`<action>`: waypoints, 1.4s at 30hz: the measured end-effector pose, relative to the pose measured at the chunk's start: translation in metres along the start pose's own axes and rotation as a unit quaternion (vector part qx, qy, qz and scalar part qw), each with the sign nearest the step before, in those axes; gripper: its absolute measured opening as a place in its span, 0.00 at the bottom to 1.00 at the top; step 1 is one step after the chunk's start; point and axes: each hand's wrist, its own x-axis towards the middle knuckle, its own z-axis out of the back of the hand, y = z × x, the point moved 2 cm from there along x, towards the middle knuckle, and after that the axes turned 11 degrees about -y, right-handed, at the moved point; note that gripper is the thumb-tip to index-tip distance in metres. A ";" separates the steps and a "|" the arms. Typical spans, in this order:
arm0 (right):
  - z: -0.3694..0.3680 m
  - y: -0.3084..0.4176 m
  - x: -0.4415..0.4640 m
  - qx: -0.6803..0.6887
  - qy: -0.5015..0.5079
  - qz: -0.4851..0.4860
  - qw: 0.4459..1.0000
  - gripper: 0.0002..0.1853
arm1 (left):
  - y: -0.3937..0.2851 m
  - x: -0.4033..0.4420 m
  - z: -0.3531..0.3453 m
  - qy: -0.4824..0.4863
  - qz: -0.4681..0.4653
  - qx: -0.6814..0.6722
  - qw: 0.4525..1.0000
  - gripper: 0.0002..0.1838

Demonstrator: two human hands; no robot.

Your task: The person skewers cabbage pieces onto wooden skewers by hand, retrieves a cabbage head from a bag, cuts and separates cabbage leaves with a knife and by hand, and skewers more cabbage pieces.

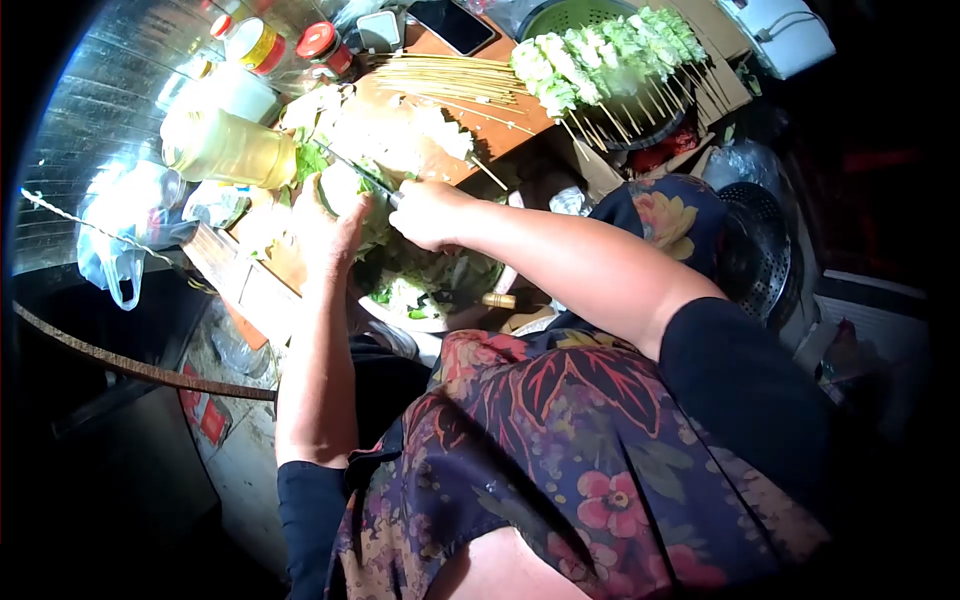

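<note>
Pale green cabbage (pixel 343 184) is gripped in my left hand (pixel 328 228), at the near edge of the wooden table. My right hand (pixel 425 213) is closed around the handle of a knife (pixel 357 169), whose blade reaches up and left across the cabbage. Below both hands stands a wide bowl (pixel 445 322) with leafy pieces inside. A bundle of thin wooden sticks (pixel 450 78) lies beyond my hands. To its right, skewered cabbage pieces (pixel 610 58) rest in rows over a green basin (pixel 570 15), their sticks pointing toward me.
A large jar of yellow liquid (pixel 230 148) stands left of my hands. Behind it are a red-lidded jar (pixel 325 50), a yellow-labelled container (pixel 255 45) and a phone (pixel 452 25). A black colander (pixel 757 250) sits at the right, a plastic bag (pixel 125 225) at the left.
</note>
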 end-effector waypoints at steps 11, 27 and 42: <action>-0.038 -0.010 0.000 0.248 -0.132 -0.292 0.914 0.12 | 0.012 0.000 0.005 0.018 0.026 -0.076 0.997 0.40; 0.023 -0.026 -0.055 0.207 -0.174 -0.327 0.906 0.23 | 0.060 -0.003 0.055 0.157 0.353 -0.282 0.878 0.29; 0.029 -0.022 -0.088 0.109 -0.003 -0.180 0.978 0.22 | 0.102 -0.011 0.044 0.121 0.570 -0.399 0.708 0.44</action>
